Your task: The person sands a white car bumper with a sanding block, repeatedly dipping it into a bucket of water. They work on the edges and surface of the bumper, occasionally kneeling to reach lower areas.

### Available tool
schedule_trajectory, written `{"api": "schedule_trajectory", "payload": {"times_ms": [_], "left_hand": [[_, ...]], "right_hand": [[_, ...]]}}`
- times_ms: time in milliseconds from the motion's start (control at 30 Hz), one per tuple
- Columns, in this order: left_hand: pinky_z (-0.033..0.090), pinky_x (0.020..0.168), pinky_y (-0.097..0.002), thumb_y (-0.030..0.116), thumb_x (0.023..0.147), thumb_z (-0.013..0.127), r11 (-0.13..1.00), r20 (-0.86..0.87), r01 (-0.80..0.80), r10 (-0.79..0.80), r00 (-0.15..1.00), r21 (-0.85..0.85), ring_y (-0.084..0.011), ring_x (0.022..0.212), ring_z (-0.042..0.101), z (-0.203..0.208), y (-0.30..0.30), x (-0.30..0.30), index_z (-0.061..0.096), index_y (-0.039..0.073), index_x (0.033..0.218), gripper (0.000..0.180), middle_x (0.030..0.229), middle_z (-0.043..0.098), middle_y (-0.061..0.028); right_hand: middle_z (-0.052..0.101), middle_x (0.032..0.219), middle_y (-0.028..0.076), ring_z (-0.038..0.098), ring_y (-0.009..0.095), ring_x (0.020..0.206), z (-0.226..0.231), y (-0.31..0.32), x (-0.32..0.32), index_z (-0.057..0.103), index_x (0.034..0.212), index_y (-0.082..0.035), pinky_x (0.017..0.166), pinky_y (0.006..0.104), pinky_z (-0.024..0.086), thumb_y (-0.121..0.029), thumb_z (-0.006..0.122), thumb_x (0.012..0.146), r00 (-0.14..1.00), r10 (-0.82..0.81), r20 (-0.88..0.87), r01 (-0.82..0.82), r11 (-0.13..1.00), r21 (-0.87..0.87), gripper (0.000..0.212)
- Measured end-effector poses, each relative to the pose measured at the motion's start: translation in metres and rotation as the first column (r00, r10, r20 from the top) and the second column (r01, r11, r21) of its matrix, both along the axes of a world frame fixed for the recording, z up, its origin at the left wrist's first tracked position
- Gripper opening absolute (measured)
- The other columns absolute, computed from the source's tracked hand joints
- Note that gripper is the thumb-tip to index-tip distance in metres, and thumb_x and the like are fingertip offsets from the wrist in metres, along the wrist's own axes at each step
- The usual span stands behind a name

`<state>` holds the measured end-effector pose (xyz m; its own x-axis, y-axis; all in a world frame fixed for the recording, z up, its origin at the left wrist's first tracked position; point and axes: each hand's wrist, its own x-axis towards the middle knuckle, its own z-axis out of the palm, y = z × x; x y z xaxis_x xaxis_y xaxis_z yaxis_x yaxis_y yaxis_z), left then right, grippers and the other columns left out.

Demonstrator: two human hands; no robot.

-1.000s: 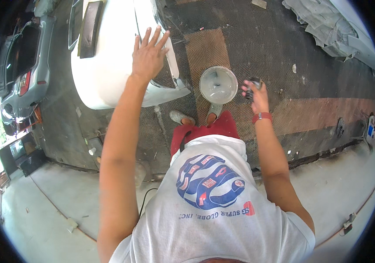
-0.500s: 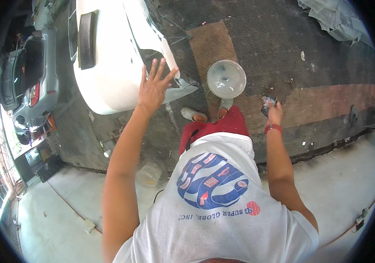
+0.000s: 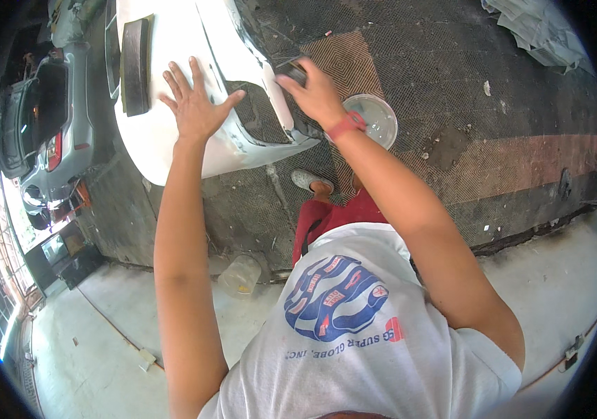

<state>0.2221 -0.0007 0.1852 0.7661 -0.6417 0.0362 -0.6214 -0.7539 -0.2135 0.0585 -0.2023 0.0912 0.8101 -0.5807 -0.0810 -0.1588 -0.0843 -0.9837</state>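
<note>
A white car body panel (image 3: 166,133), apparently a bumper, with an opening near its right end, fills the upper left. My left hand (image 3: 197,108) lies on it, fingers spread and holding nothing. Beside the panel's right edge, my right hand (image 3: 316,91) grips a small dark piece (image 3: 293,72), blurred and partly hidden by the fingers; its kind and any contact with the panel are unclear. A long dark sanding block (image 3: 136,66) rests on the panel, left of my left hand. Under my right wrist stands a round, clear tub of cloudy liquid (image 3: 382,129).
Dark patterned matting (image 3: 438,91) covers the floor, with crumpled sheets (image 3: 543,35) at upper right. A silver car (image 3: 68,133) stands at left. Near my left forearm is a translucent container (image 3: 241,274). A cable (image 3: 113,334) crosses the pale floor at lower left.
My right hand has swung left from over the right-hand matting to the panel's right edge, carrying the dark piece. My left hand has slid left and away from the opening.
</note>
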Motion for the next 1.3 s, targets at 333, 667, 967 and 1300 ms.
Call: {"api": "schedule_trajectory", "payload": {"times_ms": [333,667,967,1300], "left_hand": [[0.002,0.118,-0.0904,0.062,0.069,0.087,0.993,0.032,-0.104,0.106,0.994,-0.051,-0.0530,0.168,-0.003,-0.015,-0.011,-0.009,0.013,0.016,0.178,0.139,0.181,0.004,-0.0328],[0.001,0.117,-0.0904,0.044,0.070,0.088,0.988,-0.019,-0.098,0.096,0.995,-0.124,-0.0561,0.166,-0.007,-0.015,-0.021,-0.004,0.011,0.014,0.178,0.137,0.180,0.002,-0.0342],[0.000,0.117,-0.0901,0.043,0.070,0.088,0.988,-0.048,-0.099,0.094,0.994,-0.119,-0.0579,0.165,-0.009,-0.015,-0.019,-0.008,0.010,0.011,0.178,0.137,0.180,0.000,-0.0359],[0.001,0.117,-0.0899,0.045,0.073,0.088,0.991,-0.046,-0.081,0.076,0.996,-0.110,-0.0594,0.164,-0.010,-0.019,-0.021,-0.007,0.008,0.011,0.178,0.136,0.179,-0.001,-0.0380]], "right_hand": [[0.073,0.110,0.021,0.072,0.042,0.103,-0.036,0.058,-0.010,0.066,0.112,-0.001,0.089,0.0467,0.056,-0.039,0.094,0.084,0.987,-0.133,0.090,0.128,0.990,0.062,0.054],[0.073,0.102,0.017,0.073,0.033,0.095,-0.045,0.063,-0.013,0.066,0.106,-0.002,0.086,0.0401,0.056,-0.034,0.096,0.081,0.984,-0.169,0.059,0.163,0.982,0.098,0.050],[0.077,0.104,0.013,0.071,0.021,0.094,-0.021,0.013,0.054,0.069,0.114,0.000,0.086,0.0376,0.057,-0.031,0.094,0.086,0.975,-0.156,0.156,0.112,0.960,0.257,0.049],[0.074,0.101,0.011,0.067,0.019,0.093,-0.050,0.030,0.012,0.067,0.113,0.001,0.086,0.0371,0.055,-0.034,0.094,0.087,0.975,-0.182,0.127,0.150,0.962,0.229,0.051]]}}
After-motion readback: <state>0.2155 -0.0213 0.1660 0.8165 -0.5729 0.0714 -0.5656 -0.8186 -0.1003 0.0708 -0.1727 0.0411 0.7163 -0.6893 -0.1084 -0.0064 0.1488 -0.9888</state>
